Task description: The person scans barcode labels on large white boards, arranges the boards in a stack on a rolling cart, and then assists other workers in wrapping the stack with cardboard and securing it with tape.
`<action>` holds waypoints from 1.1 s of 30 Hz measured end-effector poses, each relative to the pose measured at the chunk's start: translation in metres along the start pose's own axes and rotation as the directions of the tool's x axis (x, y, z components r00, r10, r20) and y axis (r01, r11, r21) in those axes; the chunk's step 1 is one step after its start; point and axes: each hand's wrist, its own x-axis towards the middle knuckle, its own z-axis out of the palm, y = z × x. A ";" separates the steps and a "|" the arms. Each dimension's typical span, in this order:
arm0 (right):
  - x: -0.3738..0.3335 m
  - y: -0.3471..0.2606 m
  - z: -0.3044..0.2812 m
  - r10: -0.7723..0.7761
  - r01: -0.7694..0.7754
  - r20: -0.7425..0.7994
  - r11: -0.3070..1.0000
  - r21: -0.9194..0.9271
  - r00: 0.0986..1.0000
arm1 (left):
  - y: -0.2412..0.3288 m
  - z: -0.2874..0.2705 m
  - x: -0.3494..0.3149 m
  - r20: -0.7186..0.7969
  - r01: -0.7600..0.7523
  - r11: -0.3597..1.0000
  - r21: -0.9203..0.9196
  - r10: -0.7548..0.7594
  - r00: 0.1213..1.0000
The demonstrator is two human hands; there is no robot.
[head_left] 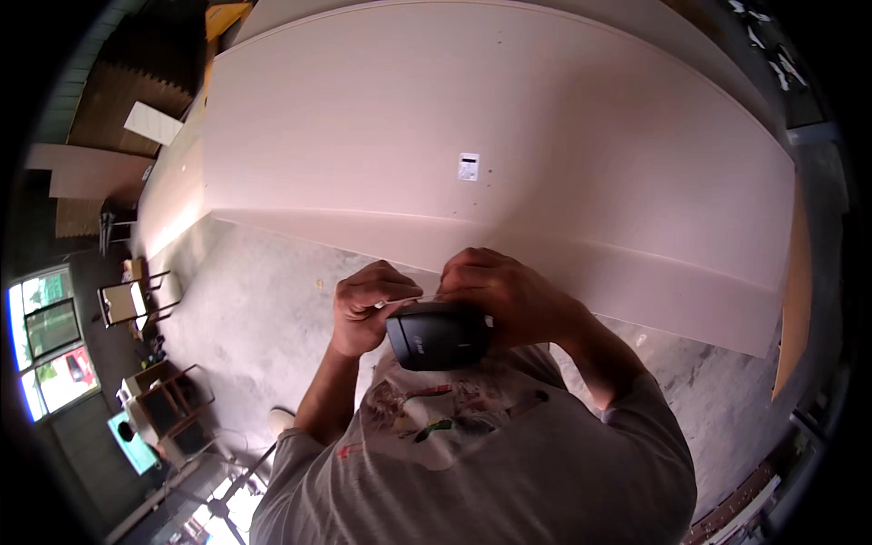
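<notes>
In front of my chest, both hands are close together. My left hand (366,304) is closed, with thumb and fingers pinching a thin white strip (400,301). My right hand (498,289) has its fingers curled at the strip's other side; what they hold there cannot be made out. A black rounded device (438,338) with small pale markings sits just below the fingers and covers part of both hands' lower edges. What supports it is hidden. Beyond my hands stands a large pale panel (363,118) bearing a small white label (468,167).
A pale ledge (581,272) runs along the panel's near side, above a mottled grey floor (245,300). Cardboard (793,300) leans at the right. Chairs (127,302), a wooden cabinet (173,413) and a window (54,336) are at the left; a fan (218,507) stands lower left.
</notes>
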 end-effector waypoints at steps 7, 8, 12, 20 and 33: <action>0.009 0.024 0.007 -0.027 0.025 0.060 0.999 0.036 0.998 | -0.016 -0.005 -0.009 -0.062 0.056 0.998 -0.017 -0.057 0.996; 0.010 0.025 0.008 -0.026 0.023 0.063 0.999 0.040 0.998 | -0.017 -0.007 -0.009 -0.060 0.053 0.998 -0.019 -0.054 0.997; 0.013 0.028 0.009 -0.044 0.041 0.082 0.999 0.032 0.996 | -0.019 -0.014 -0.008 -0.046 0.017 1.000 -0.010 -0.018 0.999; -0.008 0.054 -0.020 0.138 -0.133 0.035 0.985 -0.110 0.990 | -0.041 -0.090 -0.032 -0.462 0.006 1.000 -0.016 -0.013 0.887; 0.003 0.049 0.012 0.084 -0.087 0.154 0.996 0.014 0.985 | -0.034 -0.018 -0.015 -0.223 0.112 0.963 -0.247 -0.169 0.960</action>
